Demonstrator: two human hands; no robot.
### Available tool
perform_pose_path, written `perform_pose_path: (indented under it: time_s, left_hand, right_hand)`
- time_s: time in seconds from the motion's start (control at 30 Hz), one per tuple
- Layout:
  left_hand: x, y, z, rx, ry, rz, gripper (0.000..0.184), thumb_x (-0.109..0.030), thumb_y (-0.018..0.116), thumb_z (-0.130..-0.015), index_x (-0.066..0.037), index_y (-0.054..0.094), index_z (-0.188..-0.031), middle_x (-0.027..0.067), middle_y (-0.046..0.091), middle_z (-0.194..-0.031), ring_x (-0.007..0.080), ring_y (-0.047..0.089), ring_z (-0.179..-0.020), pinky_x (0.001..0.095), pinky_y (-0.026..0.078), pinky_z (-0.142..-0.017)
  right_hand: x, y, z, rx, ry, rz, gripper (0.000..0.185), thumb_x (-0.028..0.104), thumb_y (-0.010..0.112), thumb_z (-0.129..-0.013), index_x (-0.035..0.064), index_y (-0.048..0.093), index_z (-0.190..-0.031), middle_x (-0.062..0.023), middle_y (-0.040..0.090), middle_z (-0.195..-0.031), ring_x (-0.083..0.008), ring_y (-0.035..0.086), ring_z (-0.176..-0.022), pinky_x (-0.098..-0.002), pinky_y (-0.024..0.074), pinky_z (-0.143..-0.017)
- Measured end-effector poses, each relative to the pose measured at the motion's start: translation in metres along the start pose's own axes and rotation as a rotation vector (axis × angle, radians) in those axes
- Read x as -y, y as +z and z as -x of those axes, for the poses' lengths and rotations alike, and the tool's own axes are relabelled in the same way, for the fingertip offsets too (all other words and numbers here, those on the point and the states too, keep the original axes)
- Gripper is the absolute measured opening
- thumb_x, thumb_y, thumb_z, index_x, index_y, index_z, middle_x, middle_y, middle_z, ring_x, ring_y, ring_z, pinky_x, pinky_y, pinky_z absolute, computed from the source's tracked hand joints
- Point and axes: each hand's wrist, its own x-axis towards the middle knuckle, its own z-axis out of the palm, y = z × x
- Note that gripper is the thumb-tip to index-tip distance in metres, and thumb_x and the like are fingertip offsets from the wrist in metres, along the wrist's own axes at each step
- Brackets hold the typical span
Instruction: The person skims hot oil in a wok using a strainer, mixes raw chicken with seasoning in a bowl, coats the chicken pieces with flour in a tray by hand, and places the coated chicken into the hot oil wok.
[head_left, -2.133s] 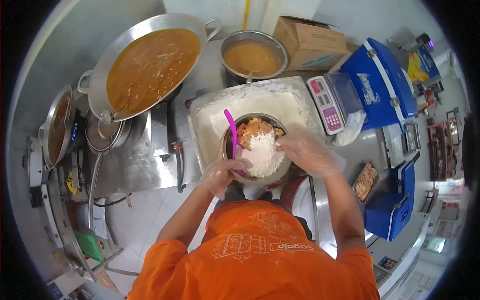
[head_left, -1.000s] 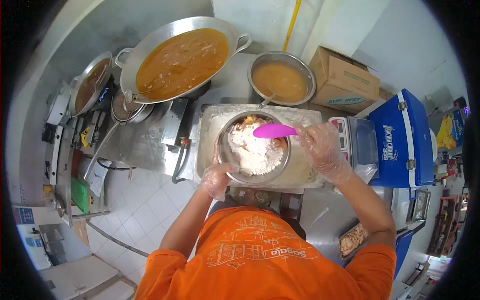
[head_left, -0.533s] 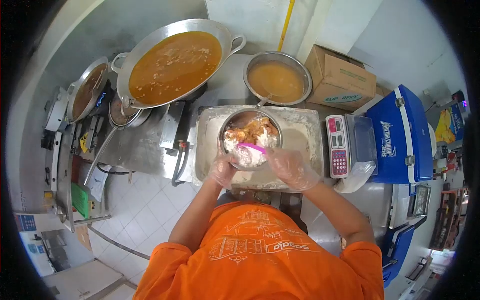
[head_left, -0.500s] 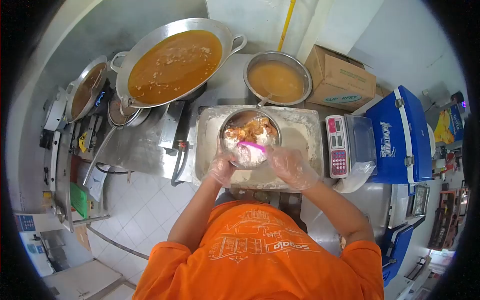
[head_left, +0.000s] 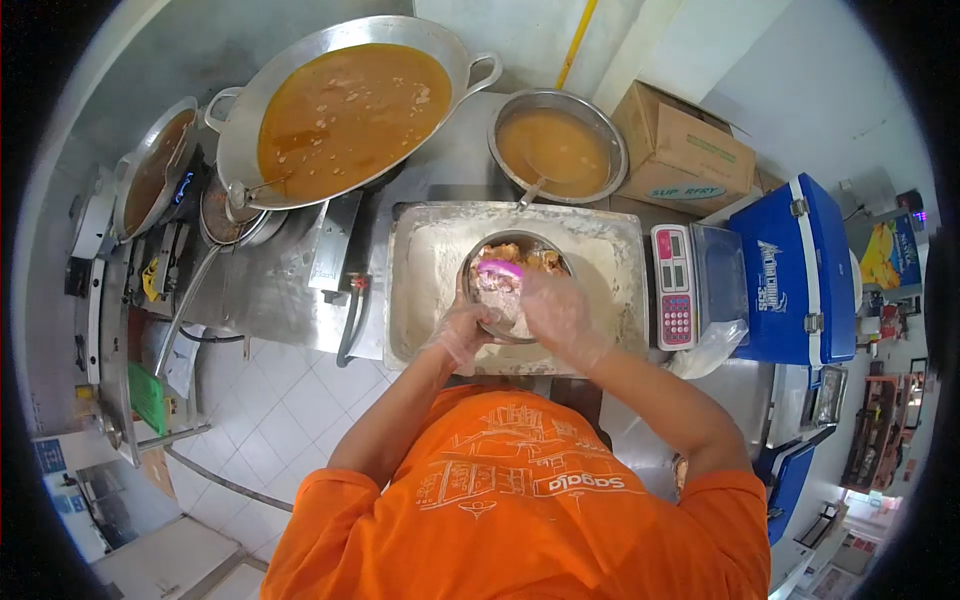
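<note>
In the head view, a round metal bowl [head_left: 467, 282] is held over the flour-dusted tray, tilted a little. Inside lie orange-brown battered pieces [head_left: 522, 246], which look like chicken, beside a heap of white flour [head_left: 506, 303]. My left hand [head_left: 463, 332], in a clear plastic glove, grips the bowl's near-left rim. With my right hand [head_left: 560, 316], gloved the same way, I hold a pink spatula [head_left: 500, 269] whose blade is in the bowl among the flour and pieces. My right fingers hide most of its handle.
The large metal tray [head_left: 400, 345] holds loose flour. Behind it stand a wide wok [head_left: 240, 160] of brown liquid and a basin [head_left: 622, 160] of cloudy liquid with a ladle. To the right are a digital scale [head_left: 676, 305], a cardboard box [head_left: 690, 150] and a blue cooler [head_left: 790, 280].
The bowl has shifted slightly right and nearer me. The spatula's blade has moved up within the bowl, its angle changed. My right hand now covers more of the bowl's right side.
</note>
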Motion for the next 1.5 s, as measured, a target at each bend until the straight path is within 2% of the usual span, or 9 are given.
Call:
perform_pose_path:
  time_s: [0.23,0.33,0.53,0.57,0.63,0.83,0.93,1.07,1.5]
  left_hand:
    - [-0.016,0.017,0.001,-0.079,0.027,-0.079,0.108,0.009,0.05,-0.078,-0.04,-0.008,-0.155,0.0193,0.059,-0.102,0.0353,0.066,-0.087,0.0606,0.059,-0.068]
    - [-0.029,0.027,0.01,-0.126,0.021,-0.13,0.084,0.007,0.052,-0.079,-0.022,0.022,-0.151,0.0152,0.058,-0.096,0.0325,0.063,-0.087,0.0577,0.056,-0.078]
    - [-0.026,-0.002,-0.004,-0.098,0.029,-0.084,0.075,0.005,0.052,-0.079,-0.017,0.033,-0.148,0.013,0.059,-0.097,0.0303,0.062,-0.086,0.0558,0.057,-0.079]
    - [-0.032,-0.002,-0.003,-0.033,0.04,-0.095,0.108,0.007,0.051,-0.078,-0.036,-0.01,-0.156,0.0159,0.058,-0.101,0.0319,0.064,-0.086,0.0612,0.058,-0.073]
    - [-0.04,0.02,0.005,-0.09,0.029,-0.135,0.089,0.006,0.051,-0.076,-0.024,0.016,-0.152,0.0142,0.059,-0.1,0.0307,0.064,-0.089,0.058,0.058,-0.078]
    - [-0.045,0.042,-0.012,-0.168,0.017,-0.154,0.089,0.005,0.048,-0.074,-0.024,0.021,-0.154,0.0157,0.057,-0.107,0.0337,0.062,-0.094,0.0581,0.056,-0.085]
    - [-0.039,0.018,-0.041,-0.152,0.037,-0.06,0.103,0.007,0.043,-0.073,-0.038,0.003,-0.157,0.0215,0.039,-0.139,0.0443,0.057,-0.109,0.0693,0.057,-0.074]
    - [-0.059,0.044,-0.041,-0.204,0.063,-0.17,0.094,0.008,0.049,-0.075,-0.025,0.013,-0.155,0.0137,0.055,-0.099,0.0323,0.063,-0.089,0.0561,0.058,-0.079]
    - [-0.04,0.031,-0.063,-0.18,0.054,-0.11,0.09,0.005,0.05,-0.078,-0.027,0.013,-0.154,0.0131,0.057,-0.096,0.0308,0.064,-0.087,0.0558,0.059,-0.073]
  right_hand:
    - [-0.053,-0.07,-0.005,-0.136,-0.099,-0.048,0.015,0.011,0.063,-0.087,0.0025,0.066,-0.099,-0.0118,0.059,-0.069,-0.0264,0.064,-0.065,-0.0401,0.0506,-0.057]
    - [-0.071,-0.052,0.025,-0.269,-0.151,-0.086,0.019,0.01,0.064,-0.087,0.0011,0.066,-0.104,-0.0115,0.056,-0.071,-0.0264,0.061,-0.066,-0.0387,0.0491,-0.058]
    - [-0.113,-0.018,0.039,-0.342,-0.084,-0.086,0.023,0.008,0.061,-0.09,0.0046,0.065,-0.112,-0.0093,0.056,-0.077,-0.0277,0.061,-0.067,-0.0432,0.0483,-0.062]
    - [-0.126,-0.012,0.027,-0.471,-0.082,-0.027,0.021,0.009,0.061,-0.09,0.0055,0.066,-0.11,-0.0102,0.057,-0.078,-0.0292,0.061,-0.068,-0.045,0.0483,-0.064]
    - [-0.148,-0.008,0.0,-0.497,0.012,0.03,0.018,0.012,0.061,-0.09,0.0066,0.066,-0.107,-0.0118,0.059,-0.079,-0.0318,0.062,-0.071,-0.0474,0.0486,-0.069]
    - [-0.214,0.04,-0.126,-0.107,0.24,0.059,0.014,0.013,0.06,-0.085,0.0052,0.072,-0.084,-0.0171,0.07,-0.082,-0.0358,0.07,-0.083,-0.0468,0.0551,-0.075]
    - [-0.228,0.078,-0.159,0.039,0.211,0.045,0.018,0.013,0.059,-0.082,0.0038,0.074,-0.079,-0.0195,0.072,-0.086,-0.0373,0.071,-0.084,-0.0472,0.0572,-0.073]
    - [-0.246,0.106,-0.174,0.22,0.156,0.049,0.022,0.014,0.058,-0.082,0.0028,0.076,-0.085,-0.0217,0.073,-0.092,-0.0372,0.072,-0.089,-0.0464,0.0582,-0.077]
    - [-0.253,0.113,-0.171,0.326,0.27,-0.675,0.03,0.037,0.064,-0.089,0.0125,0.078,-0.101,-0.0205,0.072,-0.097,-0.0369,0.068,-0.086,-0.0416,0.0527,-0.077]
